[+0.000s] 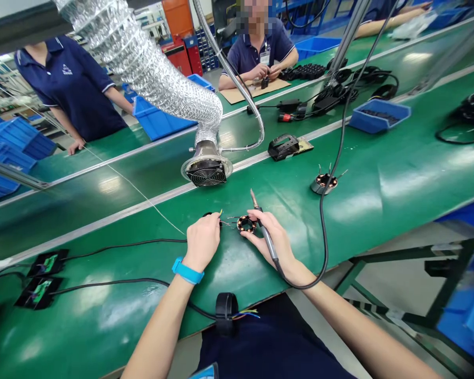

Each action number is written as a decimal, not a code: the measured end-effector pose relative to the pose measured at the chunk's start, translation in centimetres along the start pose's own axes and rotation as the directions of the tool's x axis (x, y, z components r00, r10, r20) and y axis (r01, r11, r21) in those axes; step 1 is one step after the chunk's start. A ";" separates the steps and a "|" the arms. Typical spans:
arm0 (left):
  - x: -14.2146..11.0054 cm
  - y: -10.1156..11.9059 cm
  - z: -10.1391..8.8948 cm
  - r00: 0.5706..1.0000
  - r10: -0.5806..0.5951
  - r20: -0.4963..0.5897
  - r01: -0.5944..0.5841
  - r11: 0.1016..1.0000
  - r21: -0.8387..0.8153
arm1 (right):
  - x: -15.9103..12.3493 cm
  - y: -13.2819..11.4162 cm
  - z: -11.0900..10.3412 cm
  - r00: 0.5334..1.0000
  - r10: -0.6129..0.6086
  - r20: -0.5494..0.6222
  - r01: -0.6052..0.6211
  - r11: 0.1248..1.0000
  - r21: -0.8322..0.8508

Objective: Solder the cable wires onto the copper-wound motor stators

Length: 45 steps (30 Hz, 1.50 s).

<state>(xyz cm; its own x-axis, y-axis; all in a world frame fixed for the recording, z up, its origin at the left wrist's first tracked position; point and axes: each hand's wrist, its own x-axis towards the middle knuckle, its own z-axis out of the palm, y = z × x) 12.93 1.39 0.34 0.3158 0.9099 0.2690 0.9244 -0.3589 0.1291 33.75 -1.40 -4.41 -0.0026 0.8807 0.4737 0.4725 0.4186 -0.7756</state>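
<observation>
My left hand [203, 239], with a blue wristband, is closed on the end of a black cable [142, 242]. A dark part and a yellow-green wire tip show at its fingers. A thin pale wire [150, 202] runs down towards this hand. In my right hand [275, 239] are a soldering iron [267, 238], its tip pointing up and away, and a small motor stator [245, 230] with copper windings, held at the fingertips. Bare leads from the stator reach left towards my left hand; whether they touch the cable wires I cannot tell.
A fume extractor nozzle [207, 171] hangs ahead. Another stator [324, 183] and a soldering iron stand [288, 147] lie beyond my right hand. A black ring with a cable [226, 310] is at the near edge. Green circuit boards [43, 284] lie left. Co-workers [260, 50] are across the bench.
</observation>
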 end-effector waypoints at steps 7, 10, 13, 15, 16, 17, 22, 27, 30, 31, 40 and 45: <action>-0.6 -0.6 -1.9 0.971 -0.156 -0.182 0.153 0.988 -0.031 | 0.5 0.1 1.3 1.000 -0.012 0.024 0.010 0.997 0.077; 0.2 0.7 -2.6 0.996 -0.057 -0.073 0.053 0.997 -0.057 | 0.4 0.4 1.4 1.000 -0.015 0.017 0.013 0.995 0.097; 1.4 1.3 -3.0 0.978 0.043 0.204 -0.001 0.979 -0.204 | 0.1 0.5 0.9 0.999 -0.029 0.030 0.025 0.992 0.126; 2.0 1.4 -3.3 0.940 0.048 0.338 0.052 0.959 -0.278 | -0.3 0.6 0.4 0.998 -0.033 0.047 0.026 0.988 0.153; 2.2 1.3 -3.4 0.923 0.040 0.383 0.084 0.949 -0.303 | -0.5 0.7 0.1 0.998 -0.036 0.055 0.026 0.986 0.167; 2.2 1.3 -3.5 0.911 0.030 0.412 0.115 0.940 -0.322 | -0.7 0.7 -0.1 0.997 -0.038 0.066 0.026 0.984 0.179; 0.9 1.7 -3.6 0.868 -0.007 0.496 0.237 0.885 -0.401 | -1.7 0.8 -1.4 0.993 -0.041 0.112 0.017 0.978 0.207; -0.4 2.4 -3.1 0.849 -0.015 0.529 0.337 0.785 -0.519 | -2.3 1.2 -2.3 0.989 -0.041 0.140 0.014 0.981 0.193; -0.3 2.6 -2.2 0.838 -0.059 0.543 0.446 0.648 -0.617 | -2.3 1.3 -2.4 0.989 -0.043 0.143 0.012 0.977 0.212; -0.2 2.8 -1.9 0.837 -0.069 0.543 0.477 0.579 -0.661 | -2.3 1.3 -2.4 0.988 -0.044 0.147 0.011 0.976 0.217; -1.0 3.0 -1.6 0.846 -0.237 0.478 0.532 0.439 -0.725 | -2.1 0.8 -1.5 0.985 -0.077 0.157 0.041 0.974 0.222; -2.9 2.4 -2.0 0.864 -0.172 0.474 0.487 0.528 -0.696 | -2.2 1.1 -1.4 0.987 -0.090 0.135 0.057 0.971 0.232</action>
<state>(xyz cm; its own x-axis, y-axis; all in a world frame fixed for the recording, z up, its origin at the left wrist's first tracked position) 13.77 -2.55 1.75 0.2151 0.9461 -0.2422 0.4930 0.1089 0.8632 35.50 -3.15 -5.72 -0.1645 0.8613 0.4808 0.2542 0.5080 -0.8230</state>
